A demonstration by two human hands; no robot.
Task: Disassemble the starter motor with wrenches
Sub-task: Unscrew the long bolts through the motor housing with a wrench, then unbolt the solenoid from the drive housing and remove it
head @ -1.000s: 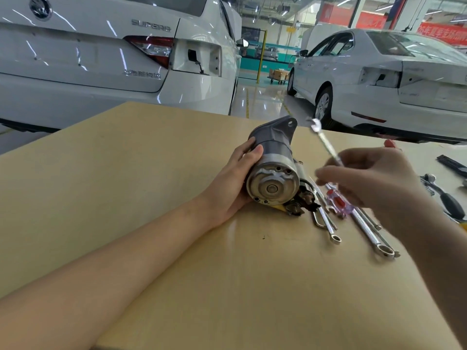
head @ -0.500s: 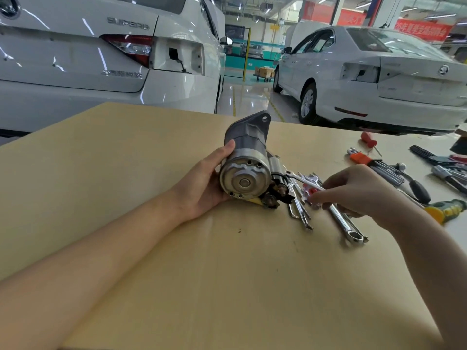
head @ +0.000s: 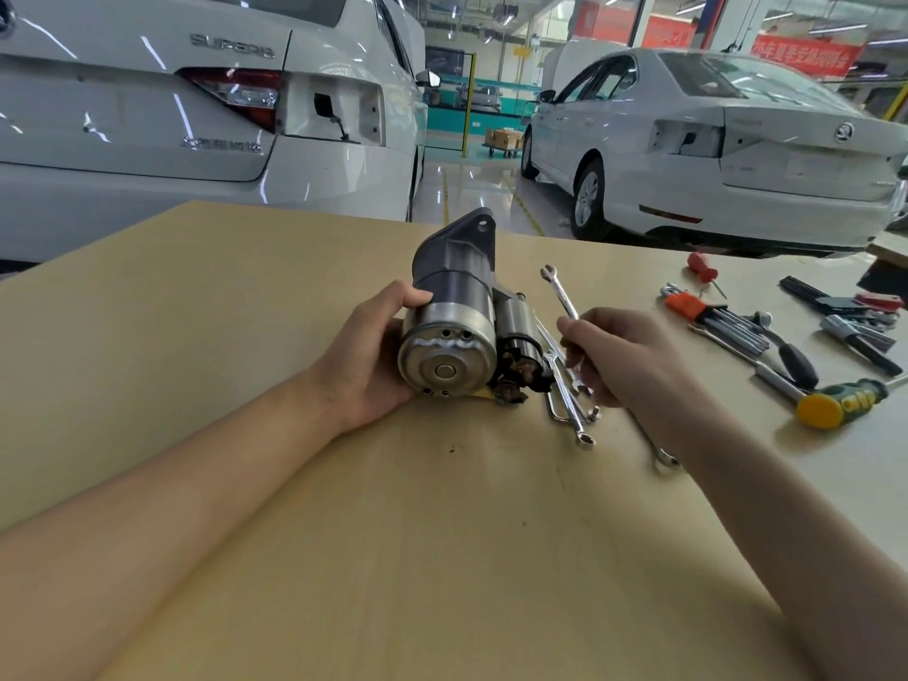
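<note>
Two bare forearms are seen reaching forward from the bottom edge across a tan wooden table (head: 245,336). Toward the middle of the table, a starter motor (head: 454,326) is lying on its side, its round silver end cap turned toward the camera and its dark mounting flange pointing away. The left hand (head: 368,356) is wrapped around the left side of the motor body, with the thumb laid over the top of the housing and the palm pressed against the cap's edge. Just to the right of the motor, the right hand (head: 619,356) is curled around the shaft of a slim silver wrench (head: 560,292), which is pinched between thumb and fingers; its open end is angled up and away, clear of the motor. Between the two hands, several loose wrenches (head: 572,410) are lying on the table beside the motor's solenoid terminals, and another wrench end (head: 664,457) is seen under the right wrist. Farther right, well apart from the motor, a yellow and green screwdriver handle (head: 835,403), an orange hex key set (head: 707,312), a small red screwdriver (head: 702,267) and further dark tools are spread out. Beyond the table's far edge, two white cars (head: 712,154) are parked on a glossy workshop floor.
</note>
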